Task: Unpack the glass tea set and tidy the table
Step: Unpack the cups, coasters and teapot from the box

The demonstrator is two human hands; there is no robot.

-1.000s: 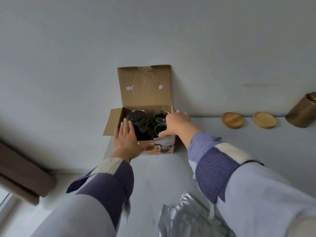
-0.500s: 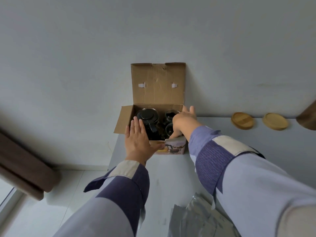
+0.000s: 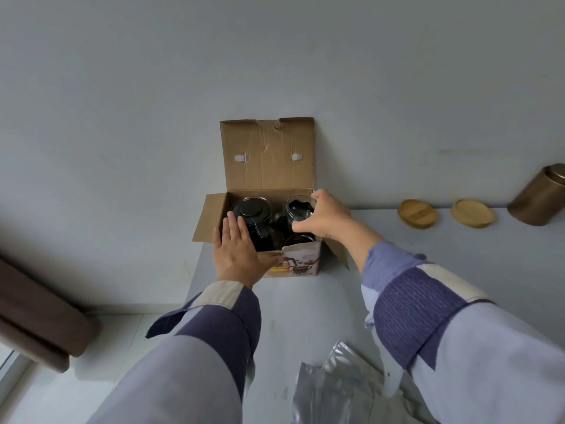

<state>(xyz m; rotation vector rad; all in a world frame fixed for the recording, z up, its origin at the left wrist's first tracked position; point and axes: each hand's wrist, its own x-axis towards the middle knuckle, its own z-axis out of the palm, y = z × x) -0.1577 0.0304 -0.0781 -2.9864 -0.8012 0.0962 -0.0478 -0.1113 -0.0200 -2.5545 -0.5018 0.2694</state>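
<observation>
The cardboard box sits at the table's back left corner, right at the left edge, where the left hand lies flat with straight fingers across its near rim beside the black-lidded teapot. The right hand curls round a glass cup at the box's back right. If that hand's grip slipped, I judge the cup could strike the glass below it; a pull without the left hand's bracing might drag the box off the edge.

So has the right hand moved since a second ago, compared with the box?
Yes. The right hand has come up from inside the cardboard box and now grips a glass cup raised at the box's rim; earlier it reached down among the glassware.
</observation>
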